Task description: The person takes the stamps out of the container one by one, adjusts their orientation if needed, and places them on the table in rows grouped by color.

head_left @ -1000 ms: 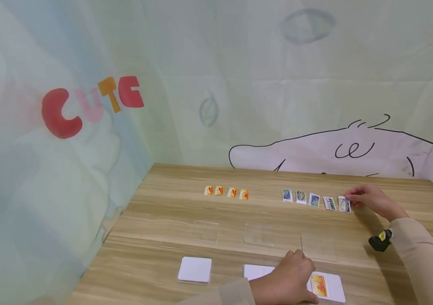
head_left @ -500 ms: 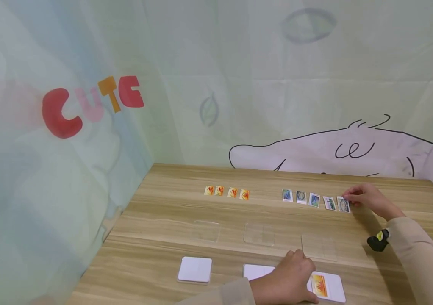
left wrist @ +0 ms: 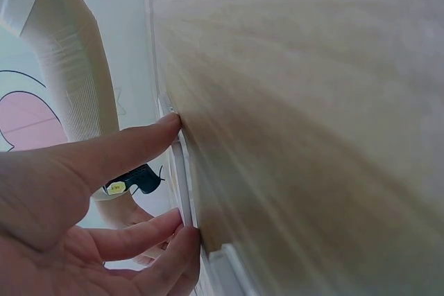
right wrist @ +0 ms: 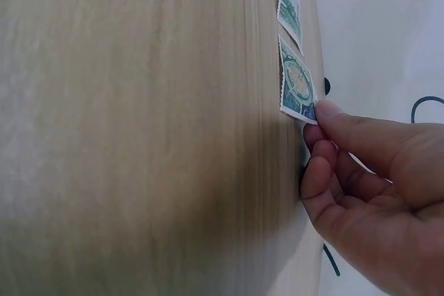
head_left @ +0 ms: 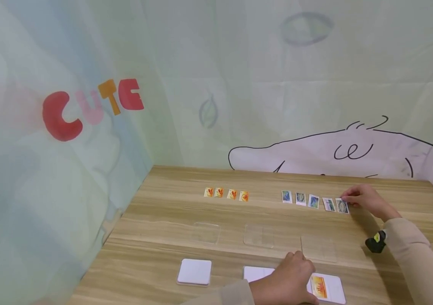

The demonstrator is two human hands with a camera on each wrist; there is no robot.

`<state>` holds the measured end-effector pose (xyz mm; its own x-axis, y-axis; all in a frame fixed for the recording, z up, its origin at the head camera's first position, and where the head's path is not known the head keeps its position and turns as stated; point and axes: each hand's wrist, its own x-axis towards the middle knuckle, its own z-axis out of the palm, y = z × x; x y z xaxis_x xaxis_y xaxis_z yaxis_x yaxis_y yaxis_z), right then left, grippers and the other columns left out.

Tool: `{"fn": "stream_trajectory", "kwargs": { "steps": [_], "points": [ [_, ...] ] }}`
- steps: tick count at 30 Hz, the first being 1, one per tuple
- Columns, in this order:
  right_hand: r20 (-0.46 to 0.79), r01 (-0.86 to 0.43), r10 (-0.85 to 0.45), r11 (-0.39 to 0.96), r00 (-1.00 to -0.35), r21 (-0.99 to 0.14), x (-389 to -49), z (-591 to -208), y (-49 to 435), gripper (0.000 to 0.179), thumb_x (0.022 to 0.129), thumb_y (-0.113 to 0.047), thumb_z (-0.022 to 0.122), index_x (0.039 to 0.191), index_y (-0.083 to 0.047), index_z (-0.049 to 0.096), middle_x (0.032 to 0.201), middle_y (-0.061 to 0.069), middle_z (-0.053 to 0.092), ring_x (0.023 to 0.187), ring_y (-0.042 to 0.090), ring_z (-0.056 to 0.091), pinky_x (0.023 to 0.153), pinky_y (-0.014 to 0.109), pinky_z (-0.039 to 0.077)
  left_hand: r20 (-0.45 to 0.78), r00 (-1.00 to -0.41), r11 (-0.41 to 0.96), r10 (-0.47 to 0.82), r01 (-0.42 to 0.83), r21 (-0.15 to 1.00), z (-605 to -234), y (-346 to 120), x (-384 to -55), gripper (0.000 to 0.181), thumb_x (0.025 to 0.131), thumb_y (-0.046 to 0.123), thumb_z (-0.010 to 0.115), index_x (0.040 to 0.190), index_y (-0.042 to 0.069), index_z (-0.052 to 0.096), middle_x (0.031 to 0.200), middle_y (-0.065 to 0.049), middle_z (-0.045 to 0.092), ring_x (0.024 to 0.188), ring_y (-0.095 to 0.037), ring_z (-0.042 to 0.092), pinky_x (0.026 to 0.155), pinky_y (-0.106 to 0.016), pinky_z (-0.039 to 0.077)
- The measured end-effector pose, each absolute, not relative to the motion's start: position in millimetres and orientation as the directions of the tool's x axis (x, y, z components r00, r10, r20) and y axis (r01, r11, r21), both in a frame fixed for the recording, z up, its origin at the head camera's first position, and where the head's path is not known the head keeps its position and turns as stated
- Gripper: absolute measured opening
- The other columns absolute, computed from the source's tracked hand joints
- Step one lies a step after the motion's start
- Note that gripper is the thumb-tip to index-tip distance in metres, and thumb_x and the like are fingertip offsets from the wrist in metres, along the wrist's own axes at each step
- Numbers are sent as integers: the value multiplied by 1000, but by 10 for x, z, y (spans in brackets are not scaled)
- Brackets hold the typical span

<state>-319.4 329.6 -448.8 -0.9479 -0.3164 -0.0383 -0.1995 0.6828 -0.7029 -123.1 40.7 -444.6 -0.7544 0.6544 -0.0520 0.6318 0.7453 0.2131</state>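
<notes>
In the head view, my right hand (head_left: 369, 200) pinches the corner of a postage stamp (head_left: 342, 206) with a green oval picture, at the right end of a row. The right wrist view shows the thumb (right wrist: 331, 112) on that stamp's corner, the index finger close behind it. My left hand (head_left: 287, 279) holds the white card (head_left: 334, 289) at the front by two opposite edges, thumb and fingers apart. An orange stamp (head_left: 319, 287) lies on this card. In the left wrist view, the card's thin edge (left wrist: 183, 178) runs between thumb and fingers.
Several blue-green stamps (head_left: 313, 201) lie left of the pinched one, and several orange stamps (head_left: 231, 194) farther left. Three clear plastic squares (head_left: 259, 235) lie mid-table. Two more white cards (head_left: 195, 271) are in front, one partly behind my left arm. Printed cloth (head_left: 186, 106) borders the table.
My right hand has slid the pinched stamp slightly left, closer to its neighbour in the row. The left hand stays on the white card.
</notes>
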Motion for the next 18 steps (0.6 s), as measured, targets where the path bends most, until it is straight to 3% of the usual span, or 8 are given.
{"fn": "stream_trajectory", "kwargs": {
  "steps": [18],
  "points": [
    [21, -250, -310, 722, -951, -645, -3218, -4532, 3223, 10, 91, 2, 67, 92, 12, 69, 85, 11, 66, 74, 17, 51, 58, 25, 44, -50, -751, 740, 658, 633, 226, -4460, 407, -1241, 55, 69, 50, 89, 110, 17, 75, 95, 9, 64, 87, -2, 46, 78, -16, 35]
  ]
}}
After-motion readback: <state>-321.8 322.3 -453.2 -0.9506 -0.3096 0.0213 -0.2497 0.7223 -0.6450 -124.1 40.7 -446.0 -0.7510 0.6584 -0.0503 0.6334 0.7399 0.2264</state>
